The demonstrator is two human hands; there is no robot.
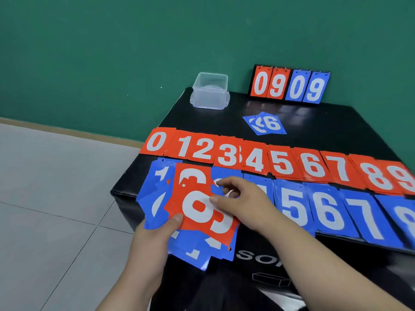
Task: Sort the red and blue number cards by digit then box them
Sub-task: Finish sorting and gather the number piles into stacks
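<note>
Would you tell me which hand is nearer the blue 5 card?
Right. The right hand lies just left of the blue 5 card; the left hand grips the card fan farther left.

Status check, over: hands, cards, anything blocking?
Left hand grips mixed card stack. Right hand at its top edge, grip unclear. Red row laid zero to nine. Clear box at back, path open.

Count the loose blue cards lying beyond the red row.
2 visible: a blue 6 card on top, another blue card partly under its left side, both between the red row and the scoreboard. More could hide beneath.
</note>
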